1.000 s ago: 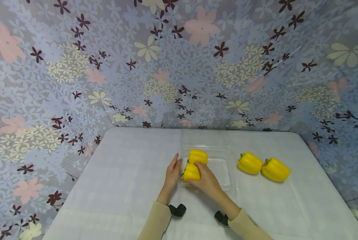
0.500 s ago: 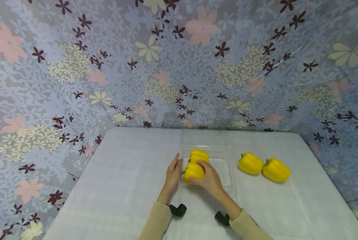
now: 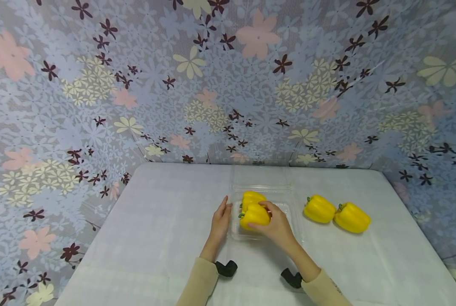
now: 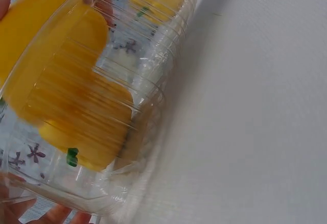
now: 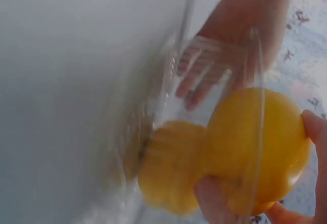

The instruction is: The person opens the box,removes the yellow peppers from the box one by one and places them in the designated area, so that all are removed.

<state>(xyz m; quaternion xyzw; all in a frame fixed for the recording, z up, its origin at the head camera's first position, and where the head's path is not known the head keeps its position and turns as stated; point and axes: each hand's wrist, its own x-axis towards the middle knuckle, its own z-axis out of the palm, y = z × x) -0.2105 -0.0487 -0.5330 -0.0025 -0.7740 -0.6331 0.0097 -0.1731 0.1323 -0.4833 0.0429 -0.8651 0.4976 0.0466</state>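
My right hand grips a yellow bell pepper with a green stem, thumb and fingers round its right end. In the right wrist view this pepper is up at the rim of the clear plastic container. A second yellow bell pepper lies inside the container at the left, partly hidden behind the held one. Through the ribbed wall the left wrist view shows this lying pepper below the held one. My left hand, its fingers fairly straight, is against the container's left side.
Two more yellow bell peppers, a nearer-left one and a right one, lie touching on the white tablecloth right of the container. The container's clear lid lies folded back behind it. A floral curtain hangs beyond the table.
My right hand has moved to the right and slightly away with the bell pepper in its grip, apparently lifting it. My left hand and the other peppers stay where they were.
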